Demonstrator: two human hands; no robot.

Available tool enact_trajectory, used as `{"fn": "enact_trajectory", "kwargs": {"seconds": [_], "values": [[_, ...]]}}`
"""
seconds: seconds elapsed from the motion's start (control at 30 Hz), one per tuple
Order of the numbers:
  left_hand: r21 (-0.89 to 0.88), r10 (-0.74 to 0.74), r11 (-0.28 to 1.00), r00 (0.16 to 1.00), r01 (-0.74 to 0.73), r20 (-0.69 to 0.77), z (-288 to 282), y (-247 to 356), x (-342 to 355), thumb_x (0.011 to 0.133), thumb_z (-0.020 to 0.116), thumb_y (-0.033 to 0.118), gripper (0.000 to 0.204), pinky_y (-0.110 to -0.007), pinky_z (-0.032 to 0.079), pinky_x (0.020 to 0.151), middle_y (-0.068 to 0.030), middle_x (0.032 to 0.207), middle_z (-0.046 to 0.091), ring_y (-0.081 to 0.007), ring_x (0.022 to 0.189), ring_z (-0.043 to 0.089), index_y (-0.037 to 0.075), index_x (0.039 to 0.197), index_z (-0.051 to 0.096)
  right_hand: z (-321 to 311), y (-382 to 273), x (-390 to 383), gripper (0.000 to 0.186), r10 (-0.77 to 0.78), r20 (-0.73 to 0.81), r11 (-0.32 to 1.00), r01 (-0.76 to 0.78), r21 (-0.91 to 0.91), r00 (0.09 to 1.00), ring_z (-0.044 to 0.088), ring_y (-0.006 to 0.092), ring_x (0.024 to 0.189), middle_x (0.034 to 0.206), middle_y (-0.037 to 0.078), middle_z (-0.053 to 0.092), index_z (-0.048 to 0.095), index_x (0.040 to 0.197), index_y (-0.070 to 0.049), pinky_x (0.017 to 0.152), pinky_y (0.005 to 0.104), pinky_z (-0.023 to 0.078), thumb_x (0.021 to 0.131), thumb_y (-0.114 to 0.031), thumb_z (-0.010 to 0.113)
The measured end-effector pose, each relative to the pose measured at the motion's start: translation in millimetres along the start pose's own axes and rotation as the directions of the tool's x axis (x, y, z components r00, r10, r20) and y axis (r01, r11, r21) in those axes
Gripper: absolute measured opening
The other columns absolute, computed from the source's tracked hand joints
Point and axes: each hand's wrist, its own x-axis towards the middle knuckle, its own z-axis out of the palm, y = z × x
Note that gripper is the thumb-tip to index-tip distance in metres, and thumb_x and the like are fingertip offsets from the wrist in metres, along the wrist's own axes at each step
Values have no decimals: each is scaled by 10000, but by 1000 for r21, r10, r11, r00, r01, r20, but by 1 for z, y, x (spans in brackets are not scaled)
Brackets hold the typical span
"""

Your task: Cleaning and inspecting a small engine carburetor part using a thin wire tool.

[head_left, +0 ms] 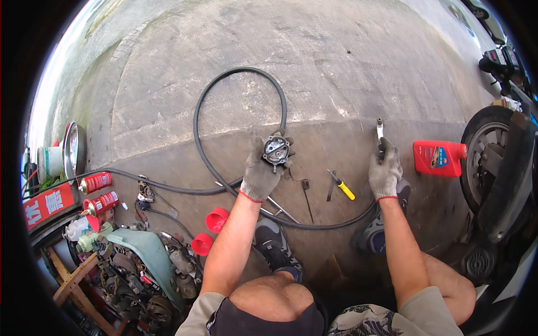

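My left hand [261, 176], in a grey knit glove with a red cuff, is closed around a small metal carburetor [276, 150]. Its round open side faces up and shows the inside. My right hand [385, 175], gloved the same way, grips a silver air blow gun [380, 130] whose nozzle points away from me. A black hose [197, 120] lies in a large loop on the ground and runs up toward my right hand. Between the hands lie a yellow-handled screwdriver [344, 189] and a thin dark rod [309, 201].
A red oil bottle [440, 158] stands by a wheel [486, 151] at right. Two red spray cans [96, 182], red cups [217, 220], and a greenish tub [147, 252] among greasy metal parts [129, 283] are at left. A metal bar [281, 209] lies near my left shoe [273, 243].
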Motion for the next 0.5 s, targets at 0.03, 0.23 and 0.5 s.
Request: {"fn": "enact_trajectory", "kwargs": {"seconds": [0.03, 0.23, 0.5], "values": [[0, -4, 1000, 1000, 4, -4, -2, 0, 0, 947, 590, 541, 652, -398, 554, 798, -200, 1267, 628, -324, 1079, 652, 50, 1370, 528, -1, -9, -9, 439, 4, 4, 1000, -4, -1, 1000, 671, 308, 946, 1156, 155, 623, 575, 1298, -106, 833, 438, 528, 865, -135, 643], [-73, -25, 997, 1000, 26, 8, -7, -4, -2, 926, 602, 574, 703, -388, 550, 754, -201, 1224, 648, -328, 1018, 671, 45, 1380, 516, 17, -40, -74, 186, -136, 363, 981, 74, 181, 922, 694, 367, 909, 944, 185, 719, 697, 1041, -110, 842, 456, 534, 919, -241, 645], [-147, -74, 986, 996, 79, 41, -6, -13, -8, 923, 603, 583, 737, -391, 559, 771, -194, 1241, 628, -309, 1028, 663, 28, 1394, 487, 60, -86, -106, 358, 59, 625, 989, 37, -140, 778, 698, 401, 906, 979, 223, 708, 653, 1014, -43, 808, 497, 546, 902, -382, 644]]}}
